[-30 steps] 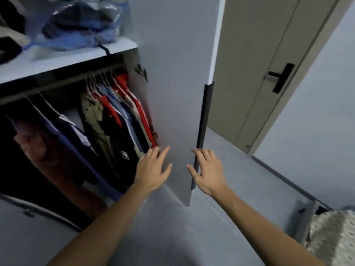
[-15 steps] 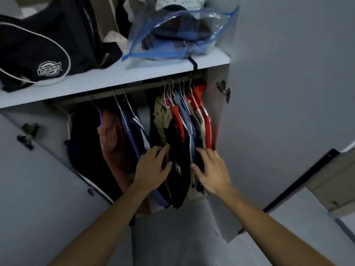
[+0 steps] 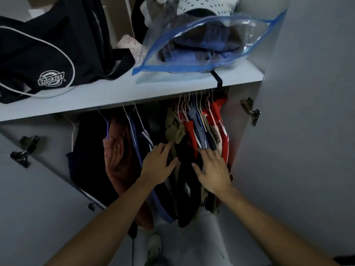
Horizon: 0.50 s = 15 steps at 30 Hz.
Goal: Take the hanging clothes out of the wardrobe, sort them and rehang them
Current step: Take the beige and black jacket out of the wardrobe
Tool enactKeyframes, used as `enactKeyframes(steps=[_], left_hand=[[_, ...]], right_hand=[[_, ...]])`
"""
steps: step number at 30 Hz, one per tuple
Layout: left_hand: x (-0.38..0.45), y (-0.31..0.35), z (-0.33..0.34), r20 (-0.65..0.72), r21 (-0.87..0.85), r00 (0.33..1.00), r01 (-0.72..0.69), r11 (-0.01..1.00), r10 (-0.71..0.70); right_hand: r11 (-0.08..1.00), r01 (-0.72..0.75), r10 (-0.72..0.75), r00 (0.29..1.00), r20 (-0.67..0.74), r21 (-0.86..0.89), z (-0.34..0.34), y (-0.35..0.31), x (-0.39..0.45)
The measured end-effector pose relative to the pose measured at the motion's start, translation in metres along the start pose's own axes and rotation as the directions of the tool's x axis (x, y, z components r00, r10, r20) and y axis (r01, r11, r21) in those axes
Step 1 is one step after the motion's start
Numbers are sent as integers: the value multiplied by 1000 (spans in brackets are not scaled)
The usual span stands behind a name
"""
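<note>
Several garments hang on thin hangers under the wardrobe shelf [image 3: 115, 96]: a dark one and a rust-coloured one [image 3: 117, 158] at the left, a navy one, then a tight bunch at the right with khaki [image 3: 173, 129], black [image 3: 185, 191], blue-grey [image 3: 200, 135] and red [image 3: 221, 120] pieces. My left hand [image 3: 158, 166] lies flat, fingers spread, against the khaki and black clothes. My right hand [image 3: 213, 169] rests open on the black and red garments, just right of the left hand. Neither hand grips anything. The rail is hidden behind the shelf edge.
On the shelf sit a black Dickies bag [image 3: 48, 54] and a clear blue-edged zip bag of folded clothes [image 3: 201, 45] with a white cap above it. Both grey doors stand open, with hinges at left [image 3: 23, 150] and right [image 3: 250, 111]. A shoe [image 3: 154, 246] lies on the wardrobe floor.
The view swung from the right door and the room door into the wardrobe interior and drew nearer. Both hands moved from near the door edge onto the right-hand bunch of clothes.
</note>
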<state>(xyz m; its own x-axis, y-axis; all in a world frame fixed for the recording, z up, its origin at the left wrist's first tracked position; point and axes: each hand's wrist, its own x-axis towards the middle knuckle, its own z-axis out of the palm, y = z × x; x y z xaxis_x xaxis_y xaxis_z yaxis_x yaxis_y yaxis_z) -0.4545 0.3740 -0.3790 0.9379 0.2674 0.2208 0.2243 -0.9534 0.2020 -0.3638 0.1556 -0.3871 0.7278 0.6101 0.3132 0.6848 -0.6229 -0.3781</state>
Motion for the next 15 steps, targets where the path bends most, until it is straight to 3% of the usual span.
enactKeyframes(steps=[5, 15], left_hand=[[63, -15, 10, 53, -28, 998, -30, 999, 31], [157, -49, 35, 56, -104, 994, -90, 990, 97]], right_hand=[[983, 14, -22, 999, -39, -183, 22, -2, 39], [934, -157, 120, 984, -133, -322, 72, -17, 90]])
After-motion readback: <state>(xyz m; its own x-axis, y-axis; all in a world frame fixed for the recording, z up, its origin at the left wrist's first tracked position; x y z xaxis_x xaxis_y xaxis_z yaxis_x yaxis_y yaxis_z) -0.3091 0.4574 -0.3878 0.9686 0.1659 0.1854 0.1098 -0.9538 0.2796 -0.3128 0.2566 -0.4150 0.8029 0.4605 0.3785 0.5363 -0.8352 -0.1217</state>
